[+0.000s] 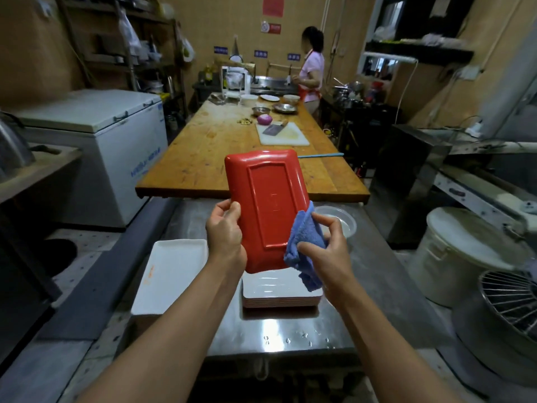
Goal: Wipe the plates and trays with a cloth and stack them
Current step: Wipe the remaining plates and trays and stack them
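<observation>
A: Held up over the steel table, underside toward the camera: red tray, tilted, far end toward 12 o'clock.

B: And the grips?

A: Left hand curled round the tray's edge at 9 o'clock, thumb on the back. Right hand closed on the blue cloth, pressed against the tray's edge at 4 o'clock.

B: Stacks?

A: Directly below, at 6 o'clock of the tray: stack of trays, white faces up, red rims showing. At 8 o'clock, beside it: white plates, orange smear on the top one. At 3 o'clock, a clear tub.

B: Risks from there?

A: Wet-looking tray, held by one edge only. Probably prone to slipping out of the left hand under a hard wipe, and dropping onto the stack below. Droplets on the table near the front edge, so possibly re-wetted if set down there. Loose cloth tail hanging over the stack, likely to drag across the top tray. Smeared plate possibly stacked unwiped.
</observation>
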Motion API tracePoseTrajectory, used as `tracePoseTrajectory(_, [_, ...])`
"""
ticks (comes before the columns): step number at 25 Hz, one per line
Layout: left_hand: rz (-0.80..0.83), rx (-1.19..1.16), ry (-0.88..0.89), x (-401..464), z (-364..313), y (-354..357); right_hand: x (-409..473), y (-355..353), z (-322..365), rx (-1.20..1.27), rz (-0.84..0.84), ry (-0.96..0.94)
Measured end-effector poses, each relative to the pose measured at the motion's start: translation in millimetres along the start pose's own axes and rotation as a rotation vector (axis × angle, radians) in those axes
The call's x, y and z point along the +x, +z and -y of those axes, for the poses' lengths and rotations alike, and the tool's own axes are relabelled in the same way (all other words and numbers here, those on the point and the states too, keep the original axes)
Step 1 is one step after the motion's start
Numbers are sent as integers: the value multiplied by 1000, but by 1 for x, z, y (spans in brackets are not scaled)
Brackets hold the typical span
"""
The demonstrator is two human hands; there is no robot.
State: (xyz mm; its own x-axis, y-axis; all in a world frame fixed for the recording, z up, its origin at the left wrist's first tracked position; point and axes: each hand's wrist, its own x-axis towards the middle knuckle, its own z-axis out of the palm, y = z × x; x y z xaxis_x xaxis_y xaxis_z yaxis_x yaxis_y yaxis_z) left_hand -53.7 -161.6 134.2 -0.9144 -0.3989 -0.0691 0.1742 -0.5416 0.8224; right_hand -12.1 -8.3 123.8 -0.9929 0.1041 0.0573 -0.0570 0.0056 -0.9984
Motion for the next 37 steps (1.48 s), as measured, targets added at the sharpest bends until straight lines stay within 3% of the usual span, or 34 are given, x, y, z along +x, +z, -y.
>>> tracePoseTrajectory(4, [102, 72, -77, -10, 6, -4, 12, -7, 3, 99, -110, 114])
tracePoseTrajectory(8, [222, 349, -184, -8, -5, -11, 28, -23, 0, 39, -100, 1])
tracePoseTrajectory(11, [163, 557, 65, 6, -38, 0, 43, -47, 6, -24, 18, -57])
tracePoseTrajectory(13, [273, 727, 135, 18, -66, 9, 52, -61, 14, -87, 148, -58])
tracePoseTrajectory(16, [558, 865, -85, 24, -86, 21, 64, -74, 27, -189, 286, -103])
tracePoseTrajectory(18, [638, 889, -154, 22, -83, 23, 70, -77, 36, -245, 339, -145])
tracePoseTrajectory(22, [579, 707, -135, 14, -63, 21, 80, -74, 45, -315, 353, -255])
tracePoseTrajectory(27, [427, 539, -152, 8, -45, 18, 87, -63, 36, -593, 233, -555])
tracePoseTrajectory(33, [204, 422, -328, 12, -28, 22, 83, -74, 27, -582, 288, -468])
tracePoseTrajectory(37, [101, 392, -418, 16, -25, 25, 67, -73, 4, -738, 291, -567])
